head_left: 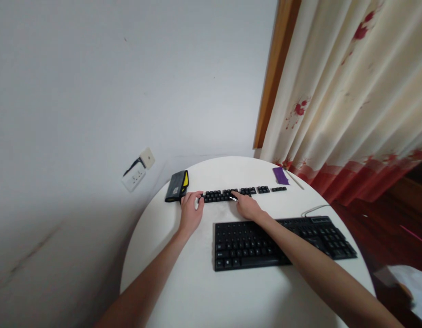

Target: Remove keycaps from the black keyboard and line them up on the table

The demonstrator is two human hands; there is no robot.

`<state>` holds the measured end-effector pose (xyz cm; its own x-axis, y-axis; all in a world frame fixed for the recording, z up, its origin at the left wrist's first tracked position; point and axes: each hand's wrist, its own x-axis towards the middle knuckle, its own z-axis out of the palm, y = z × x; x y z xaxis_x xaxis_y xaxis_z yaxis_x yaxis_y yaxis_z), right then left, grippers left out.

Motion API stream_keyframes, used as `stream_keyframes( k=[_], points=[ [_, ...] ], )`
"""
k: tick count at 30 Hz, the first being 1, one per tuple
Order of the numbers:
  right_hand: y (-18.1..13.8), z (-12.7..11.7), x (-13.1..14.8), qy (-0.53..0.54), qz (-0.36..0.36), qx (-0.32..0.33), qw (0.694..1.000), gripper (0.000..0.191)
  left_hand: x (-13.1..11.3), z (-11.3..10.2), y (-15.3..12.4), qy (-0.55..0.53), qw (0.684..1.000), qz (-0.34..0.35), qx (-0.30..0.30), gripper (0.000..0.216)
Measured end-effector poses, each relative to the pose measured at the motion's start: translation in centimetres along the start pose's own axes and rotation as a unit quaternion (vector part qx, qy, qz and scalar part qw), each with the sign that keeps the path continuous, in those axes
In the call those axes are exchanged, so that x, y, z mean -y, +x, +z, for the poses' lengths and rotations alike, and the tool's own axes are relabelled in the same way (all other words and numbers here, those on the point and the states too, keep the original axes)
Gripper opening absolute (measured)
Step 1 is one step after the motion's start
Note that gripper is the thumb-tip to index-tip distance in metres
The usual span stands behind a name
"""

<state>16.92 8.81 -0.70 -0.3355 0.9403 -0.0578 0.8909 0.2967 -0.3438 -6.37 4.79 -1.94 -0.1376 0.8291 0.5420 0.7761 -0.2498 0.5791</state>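
Observation:
A black keyboard [251, 246] lies on a round white table [204, 291], its pale cable running off to the right. Beyond it, loose black keycaps [217, 196] are laid out in rows across the table. My left hand [190, 212] rests at the left end of those rows, fingers curled near a small white item. My right hand [246, 206] reaches over the keyboard's far edge, its fingertips pinched on a keycap in the row. My right forearm crosses above the keyboard.
A dark grey pouch with a yellow inside [177, 186] lies at the table's far left edge. A purple card [280, 175] and a thin pale stick [294, 179] sit far right. A wall socket [134, 175] is on the left wall; a flowered curtain [347, 100] hangs right.

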Motion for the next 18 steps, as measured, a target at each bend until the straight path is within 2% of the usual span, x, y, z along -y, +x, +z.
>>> stream_keyframes(
  k=[11,18],
  points=[
    [-0.7,-0.4,-1.9,0.014,0.061,-0.023,0.998,0.056,0.5,0.2,0.1,-0.006,1.0,-0.014,-0.005,0.023],
    [-0.6,0.0,-1.7,0.028,0.067,-0.021,0.997,0.053,0.1,0.0,0.1,-0.006,1.0,-0.011,-0.005,0.022]
  ],
)
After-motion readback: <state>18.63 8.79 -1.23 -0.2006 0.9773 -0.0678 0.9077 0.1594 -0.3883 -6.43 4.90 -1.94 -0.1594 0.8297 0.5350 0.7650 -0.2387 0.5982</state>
